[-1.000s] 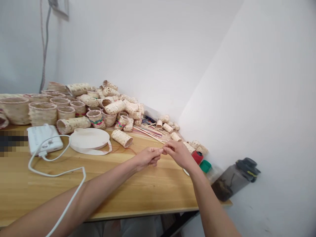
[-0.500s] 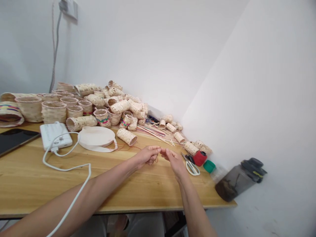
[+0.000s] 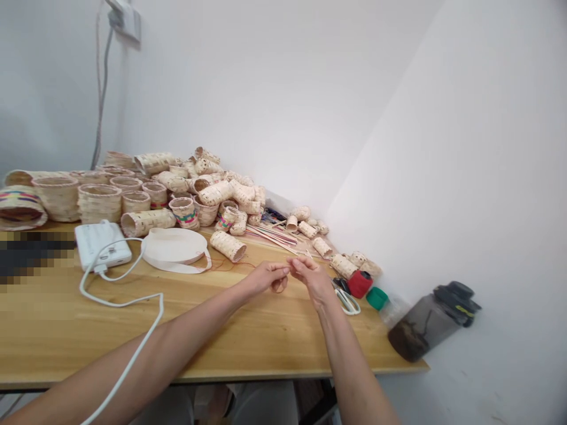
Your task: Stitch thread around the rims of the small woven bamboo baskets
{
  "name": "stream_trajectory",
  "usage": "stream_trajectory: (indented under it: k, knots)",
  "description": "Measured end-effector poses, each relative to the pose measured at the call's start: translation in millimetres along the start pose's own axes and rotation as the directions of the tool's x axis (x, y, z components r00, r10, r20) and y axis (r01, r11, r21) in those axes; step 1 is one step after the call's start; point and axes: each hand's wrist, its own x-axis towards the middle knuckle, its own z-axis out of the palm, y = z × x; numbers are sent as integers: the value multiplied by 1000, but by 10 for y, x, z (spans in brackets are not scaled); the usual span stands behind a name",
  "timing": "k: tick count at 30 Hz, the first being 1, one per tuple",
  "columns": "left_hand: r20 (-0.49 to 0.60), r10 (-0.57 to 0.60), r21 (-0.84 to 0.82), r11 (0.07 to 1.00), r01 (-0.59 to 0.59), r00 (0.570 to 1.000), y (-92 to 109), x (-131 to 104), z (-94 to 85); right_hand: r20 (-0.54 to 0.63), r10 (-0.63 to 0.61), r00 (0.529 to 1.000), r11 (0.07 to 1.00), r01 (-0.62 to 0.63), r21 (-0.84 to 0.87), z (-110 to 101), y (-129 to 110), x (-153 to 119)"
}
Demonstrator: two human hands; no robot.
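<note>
My left hand (image 3: 267, 277) and my right hand (image 3: 310, 280) meet over the middle of the table, fingertips almost touching. The left one is closed, thumb against curled fingers, on a fine red thread (image 3: 237, 264) that trails across the tabletop from the left. My right hand pinches thumb and finger together right beside the left fingertips; whatever lies in that pinch is too small to make out. Just behind my hands lies a small woven cylinder basket (image 3: 228, 246) on its side. White-handled scissors (image 3: 348, 300) rest right of my right wrist, partly hidden by it.
Woven baskets (image 3: 100, 203) are heaped along the wall, with thin strips (image 3: 274, 235) beside them. A roll of white tape (image 3: 172, 251), a white power bank (image 3: 103, 246) and its cable stand left. A red thread spool (image 3: 360, 284), green lid (image 3: 377, 298) and bottle (image 3: 427, 324) stand right.
My right hand has turned and its fingers have drawn into a tighter pinch, now covering more of the scissors. My left hand stays nearly in place. The view has shifted slightly.
</note>
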Motion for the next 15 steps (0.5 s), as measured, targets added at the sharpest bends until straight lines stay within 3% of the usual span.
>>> stream_trajectory:
  k: [7, 12, 15]
  knots:
    - [-160, 141, -46, 988, -150, 977, 353, 6, -153, -1, -151, 988, 967, 148, -207, -159, -579, 117]
    - [-162, 197, -185, 956, -226, 967, 645, 51, -151, 1, -245, 970, 903, 228, -364, -214, -1016, 198]
    - [-146, 224, -253, 933, -256, 963, 853, -49, -153, -4, -286, 958, 876, 260, -405, -247, -1151, 235]
